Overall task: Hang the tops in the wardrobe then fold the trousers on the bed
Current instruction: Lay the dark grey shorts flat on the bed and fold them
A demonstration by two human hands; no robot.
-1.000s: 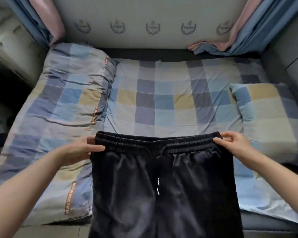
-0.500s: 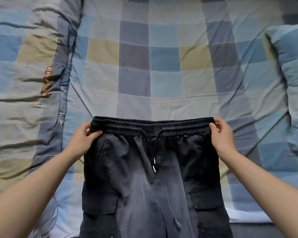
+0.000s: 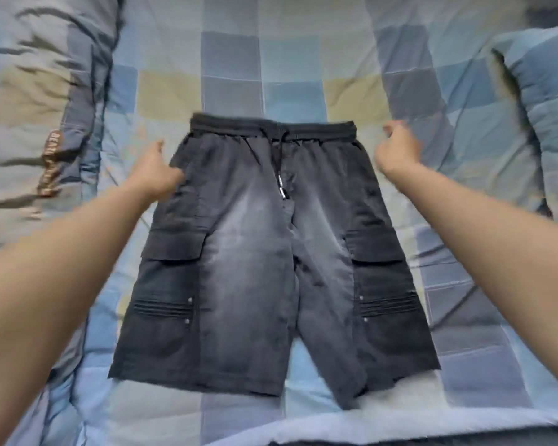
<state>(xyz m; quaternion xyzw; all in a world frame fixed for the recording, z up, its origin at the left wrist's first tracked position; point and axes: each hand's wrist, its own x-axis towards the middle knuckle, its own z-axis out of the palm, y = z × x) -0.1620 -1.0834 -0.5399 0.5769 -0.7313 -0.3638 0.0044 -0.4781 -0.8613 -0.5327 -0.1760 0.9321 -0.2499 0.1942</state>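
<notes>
Dark grey cargo shorts (image 3: pixel 255 246) with a drawstring lie flat on the checked bed sheet (image 3: pixel 232 59), waistband away from me and legs toward me. My left hand (image 3: pixel 157 173) is at the shorts' left hip edge, thumb up. Its fingers are hidden behind the back of the hand, so I cannot tell whether they grip the cloth. My right hand (image 3: pixel 398 149) hovers just right of the waistband with its fingers curled and no cloth in it. Both hands are motion-blurred.
A rumpled checked quilt (image 3: pixel 36 101) lies along the left of the bed. A matching pillow (image 3: pixel 541 101) sits at the right. The bed's near edge (image 3: pixel 400 437) runs along the bottom.
The shorts went from being held up by the waistband to lying spread flat on the sheet. My right hand has let go and moved right. My view has dropped closer to the bed.
</notes>
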